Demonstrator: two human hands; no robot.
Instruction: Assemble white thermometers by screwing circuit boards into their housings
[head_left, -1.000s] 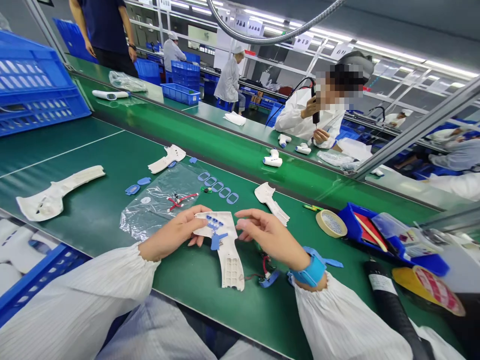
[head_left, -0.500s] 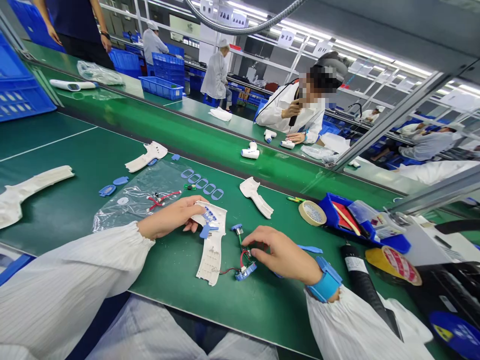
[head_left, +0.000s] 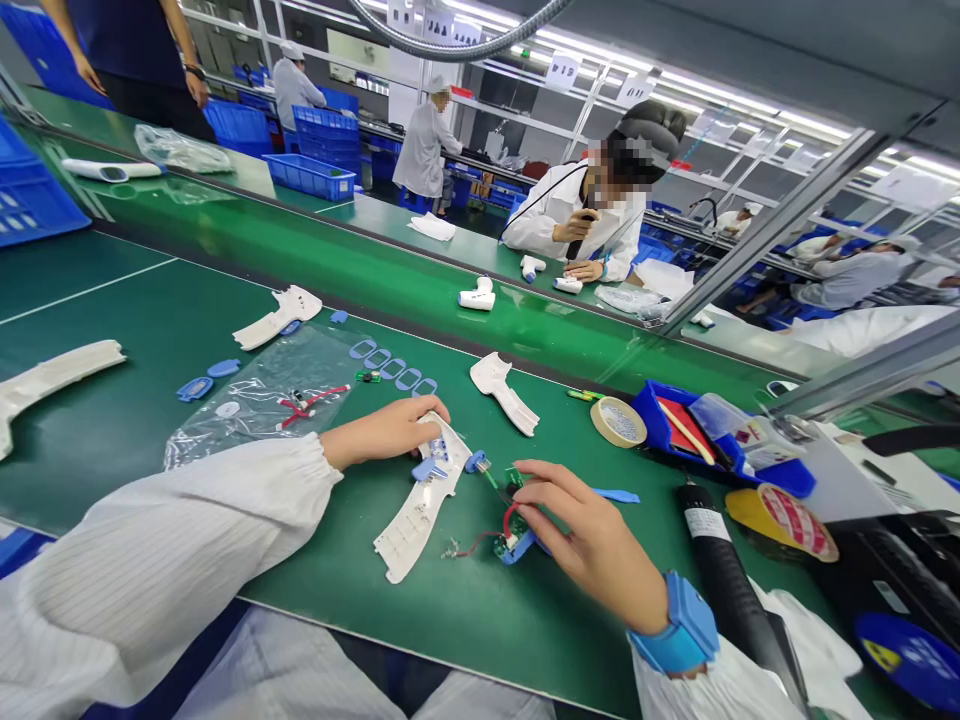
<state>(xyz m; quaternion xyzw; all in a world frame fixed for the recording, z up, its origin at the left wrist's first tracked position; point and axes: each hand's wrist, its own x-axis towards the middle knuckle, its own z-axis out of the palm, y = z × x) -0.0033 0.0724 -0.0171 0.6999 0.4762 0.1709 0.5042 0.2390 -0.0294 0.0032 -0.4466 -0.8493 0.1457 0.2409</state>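
My left hand grips the wide upper end of a white plastic housing half, its thumb over the rim. Blue plastic parts sit inside that shell. To its right, my right hand pinches a small circuit board assembly with red wires, the fingers covering part of it. A blue-ringed sensor piece on thin leads touches or nearly touches the shell's right edge. Another white housing half lies beyond my hands.
A clear plastic bag with red-wired parts lies left, near several blue oval frames. A tape roll, blue tray and black electric screwdriver stand right. Across the green conveyor sits a co-worker.
The shell's lower end has swung left while my left hand moved right along its top. My right hand has turned and lifted the board assembly's blue part, drawing its wire ends out of the shell.
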